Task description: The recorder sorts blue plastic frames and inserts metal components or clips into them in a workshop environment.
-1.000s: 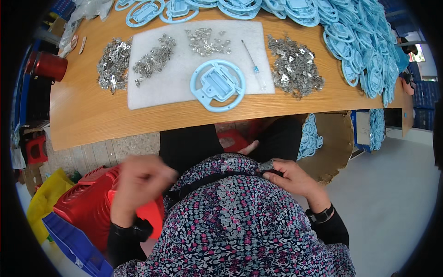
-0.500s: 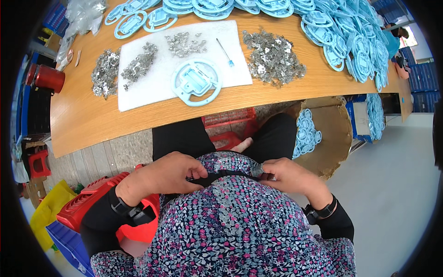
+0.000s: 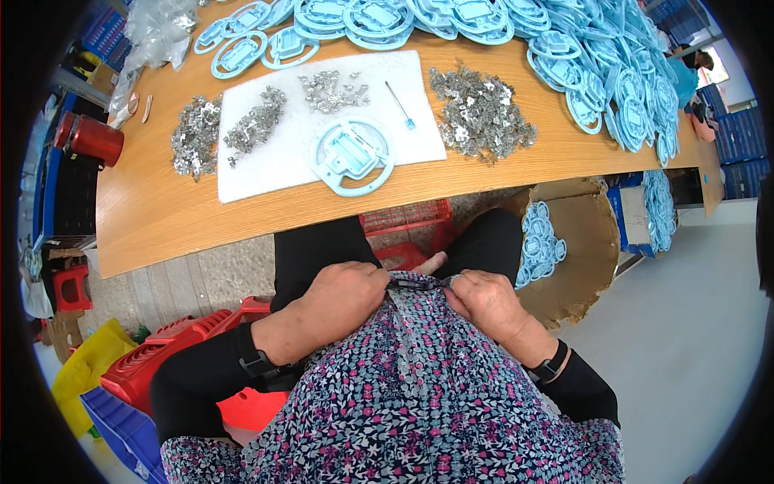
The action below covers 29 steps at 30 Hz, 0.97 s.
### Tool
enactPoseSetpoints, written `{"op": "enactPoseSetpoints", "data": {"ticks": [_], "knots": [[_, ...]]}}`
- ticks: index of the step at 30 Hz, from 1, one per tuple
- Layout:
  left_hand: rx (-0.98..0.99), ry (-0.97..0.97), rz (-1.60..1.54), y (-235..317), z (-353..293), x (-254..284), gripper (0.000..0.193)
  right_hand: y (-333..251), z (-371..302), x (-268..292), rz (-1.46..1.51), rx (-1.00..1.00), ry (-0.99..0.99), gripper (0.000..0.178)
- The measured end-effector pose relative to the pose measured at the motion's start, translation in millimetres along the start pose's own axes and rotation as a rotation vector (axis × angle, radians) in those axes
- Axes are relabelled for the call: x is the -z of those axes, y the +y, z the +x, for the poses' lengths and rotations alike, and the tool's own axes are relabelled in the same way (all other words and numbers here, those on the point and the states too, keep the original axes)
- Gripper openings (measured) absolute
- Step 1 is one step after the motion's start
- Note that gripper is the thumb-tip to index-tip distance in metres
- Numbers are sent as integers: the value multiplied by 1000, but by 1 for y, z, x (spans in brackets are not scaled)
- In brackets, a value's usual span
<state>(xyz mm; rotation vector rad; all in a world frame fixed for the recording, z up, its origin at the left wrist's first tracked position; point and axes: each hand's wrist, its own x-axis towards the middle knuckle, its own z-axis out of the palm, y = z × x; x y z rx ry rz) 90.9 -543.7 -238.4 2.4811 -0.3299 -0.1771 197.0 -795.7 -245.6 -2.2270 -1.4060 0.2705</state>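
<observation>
Both my hands are at my waist, over a floral garment (image 3: 403, 379). A black strap (image 3: 413, 283) with what looks like a small buckle runs between them. My left hand (image 3: 345, 297) is closed at the strap's left end, its fingertips partly hidden. At the other end my right hand (image 3: 490, 308) is closed, thumb and fingers pinching the strap beside some bunched cloth. On the table before me a light-blue toy steering-wheel part (image 3: 353, 157) lies on a white foam sheet (image 3: 294, 173). A screwdriver (image 3: 400, 105) with a blue handle rests to its right, touched by neither hand.
Small metal pieces lie in heaps on the wooden table (image 3: 161, 234), one heap (image 3: 484, 113) right of the sheet. Blue wheel parts (image 3: 601, 77) pile up behind and right. Below stands a cardboard box (image 3: 582, 250) holding more; red stools (image 3: 173, 347) stand left.
My hands have moved closer together and slightly away from my body, drawing the strap and garment front forward. The left hand has turned its back upward. The view has shifted slightly.
</observation>
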Motion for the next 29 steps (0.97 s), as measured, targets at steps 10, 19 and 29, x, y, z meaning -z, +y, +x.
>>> {"op": "enactPoseSetpoints", "data": {"ticks": [10,19,29], "knots": [[242,-113,-101,-22,-58,11,16,-11,1,12,66,-41,-309,16],[176,4,-183,-27,-45,1,14,26,-27,3,494,-358,-360,30],[170,-115,-496,-55,-22,20,33,29,-36,-6,840,-572,-159,21]]}}
